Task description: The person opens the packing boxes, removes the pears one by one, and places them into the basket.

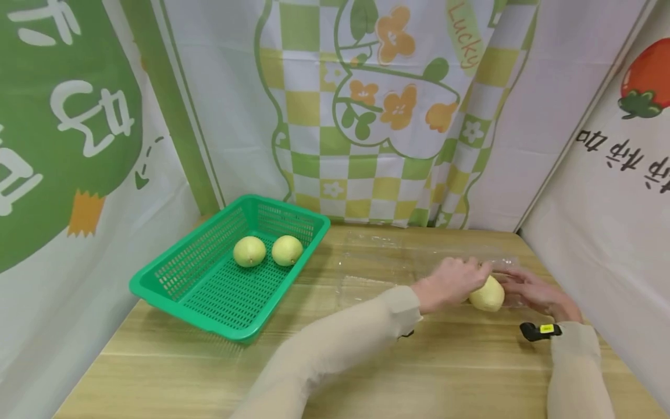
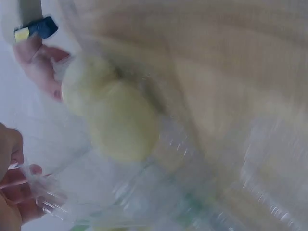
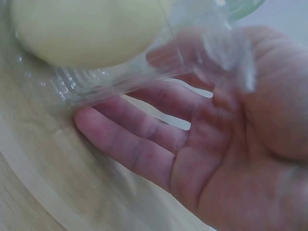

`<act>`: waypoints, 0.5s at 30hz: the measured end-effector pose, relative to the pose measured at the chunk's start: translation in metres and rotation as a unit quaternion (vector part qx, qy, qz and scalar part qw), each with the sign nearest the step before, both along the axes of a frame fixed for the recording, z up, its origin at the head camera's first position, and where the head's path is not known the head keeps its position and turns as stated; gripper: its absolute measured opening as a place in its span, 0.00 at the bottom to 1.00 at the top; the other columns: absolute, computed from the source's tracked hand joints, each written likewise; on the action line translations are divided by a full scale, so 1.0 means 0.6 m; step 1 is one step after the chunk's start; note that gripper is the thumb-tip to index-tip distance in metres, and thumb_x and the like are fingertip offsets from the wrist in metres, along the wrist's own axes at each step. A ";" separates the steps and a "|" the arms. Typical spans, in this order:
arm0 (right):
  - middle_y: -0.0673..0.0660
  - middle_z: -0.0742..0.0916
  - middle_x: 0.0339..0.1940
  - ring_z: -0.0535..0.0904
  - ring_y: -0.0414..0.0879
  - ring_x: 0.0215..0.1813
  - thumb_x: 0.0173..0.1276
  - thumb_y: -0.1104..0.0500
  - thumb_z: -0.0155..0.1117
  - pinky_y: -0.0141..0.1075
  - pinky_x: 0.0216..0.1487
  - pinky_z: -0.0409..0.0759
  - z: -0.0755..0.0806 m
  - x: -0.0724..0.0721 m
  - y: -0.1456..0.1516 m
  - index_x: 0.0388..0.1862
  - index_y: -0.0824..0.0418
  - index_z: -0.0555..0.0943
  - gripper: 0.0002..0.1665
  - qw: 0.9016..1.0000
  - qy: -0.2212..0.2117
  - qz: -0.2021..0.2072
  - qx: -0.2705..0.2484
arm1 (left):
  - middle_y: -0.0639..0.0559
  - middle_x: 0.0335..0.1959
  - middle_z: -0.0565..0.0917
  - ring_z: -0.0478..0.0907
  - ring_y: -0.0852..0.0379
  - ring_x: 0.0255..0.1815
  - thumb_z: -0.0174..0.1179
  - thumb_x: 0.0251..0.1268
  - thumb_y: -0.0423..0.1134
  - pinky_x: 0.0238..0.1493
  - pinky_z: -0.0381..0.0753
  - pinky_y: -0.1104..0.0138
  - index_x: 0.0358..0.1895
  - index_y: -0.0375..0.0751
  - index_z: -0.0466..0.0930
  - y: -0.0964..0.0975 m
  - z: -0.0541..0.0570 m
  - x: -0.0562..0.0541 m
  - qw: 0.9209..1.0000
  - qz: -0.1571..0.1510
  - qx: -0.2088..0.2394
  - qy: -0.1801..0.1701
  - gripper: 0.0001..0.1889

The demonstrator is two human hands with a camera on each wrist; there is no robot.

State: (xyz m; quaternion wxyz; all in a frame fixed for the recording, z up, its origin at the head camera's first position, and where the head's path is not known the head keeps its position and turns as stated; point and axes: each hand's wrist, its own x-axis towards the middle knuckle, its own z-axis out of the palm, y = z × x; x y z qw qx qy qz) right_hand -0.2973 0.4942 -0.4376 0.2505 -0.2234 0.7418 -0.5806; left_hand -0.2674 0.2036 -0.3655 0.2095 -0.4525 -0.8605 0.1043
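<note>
Two pale yellow-green round fruits point(image 2: 122, 122) lie side by side in a clear plastic box point(image 3: 82, 86) with ribbed walls. In the head view one fruit point(image 1: 488, 294) shows between the hands, the other mostly hidden. My left hand point(image 1: 452, 284) reaches across to the box; in the left wrist view its thumb and fingers point(image 2: 19, 192) pinch the plastic edge. At the right end, my right hand point(image 1: 539, 294) grips the box. Its fingers point(image 3: 139, 115) lie under the plastic and its thumb is over the edge, close beside a fruit.
A green plastic basket point(image 1: 209, 326) stands at the left with two more of these fruits point(image 1: 249, 251) in its far part. Other clear plastic packaging point(image 1: 366, 273) lies on the wooden table point(image 1: 445, 378) left of the hands. Printed cloth walls point(image 1: 230, 116) enclose the back and sides.
</note>
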 end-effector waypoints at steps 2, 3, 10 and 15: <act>0.31 0.77 0.63 0.79 0.36 0.62 0.80 0.68 0.39 0.43 0.54 0.85 -0.001 0.000 0.004 0.81 0.57 0.49 0.33 1.000 0.001 -0.005 0.009 | 0.58 0.50 0.83 0.82 0.65 0.40 0.50 0.76 0.39 0.29 0.83 0.76 0.60 0.51 0.72 -0.002 0.015 -0.006 1.000 0.002 0.008 0.007 0.14; 0.31 0.77 0.63 0.80 0.36 0.61 0.80 0.68 0.40 0.44 0.54 0.85 -0.002 0.000 0.006 0.81 0.61 0.46 0.34 1.000 0.001 -0.008 0.013 | 0.58 0.50 0.83 0.82 0.66 0.41 0.49 0.76 0.39 0.30 0.83 0.76 0.59 0.51 0.72 -0.002 0.024 -0.010 1.000 0.003 0.013 0.010 0.13; 0.32 0.80 0.59 0.82 0.38 0.58 0.80 0.63 0.44 0.47 0.53 0.86 0.008 0.004 0.004 0.78 0.70 0.45 0.34 0.997 -0.016 -0.033 0.062 | 0.59 0.51 0.82 0.82 0.64 0.43 0.46 0.78 0.37 0.35 0.84 0.74 0.61 0.53 0.71 -0.011 0.071 -0.032 0.999 0.025 0.033 -0.027 0.14; 0.34 0.81 0.59 0.82 0.39 0.58 0.80 0.64 0.45 0.48 0.52 0.86 0.011 0.007 0.004 0.77 0.70 0.50 0.32 0.997 -0.017 -0.030 0.067 | 0.59 0.52 0.82 0.83 0.62 0.46 0.47 0.77 0.38 0.38 0.85 0.72 0.61 0.54 0.70 -0.024 0.082 -0.054 0.997 0.057 0.056 -0.025 0.15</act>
